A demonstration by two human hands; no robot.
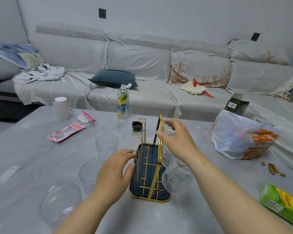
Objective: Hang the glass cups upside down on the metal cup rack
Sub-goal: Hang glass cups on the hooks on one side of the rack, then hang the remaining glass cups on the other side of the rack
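Observation:
A gold wire cup rack (150,168) on a dark blue tray base stands mid-table. Two patterned glass cups (175,179) hang upside down on its right side, one behind the other. My right hand (177,141) reaches over the rack's far right, its fingers and thumb curled around another clear glass cup (170,130), which is mostly hidden by the hand. My left hand (115,169) rests against the rack's near-left prong with fingers apart and holds nothing. Three clear cups stand on the table left of the rack: far (107,145), middle (90,172), near (61,202).
A lemon-water bottle (123,103) and a small brown dish (137,126) stand behind the rack. A white plastic bag (240,137) and scattered nuts (272,168) lie to the right, a green box (282,202) at the near right. Pink packets (66,131) and a white cup (62,108) sit far left.

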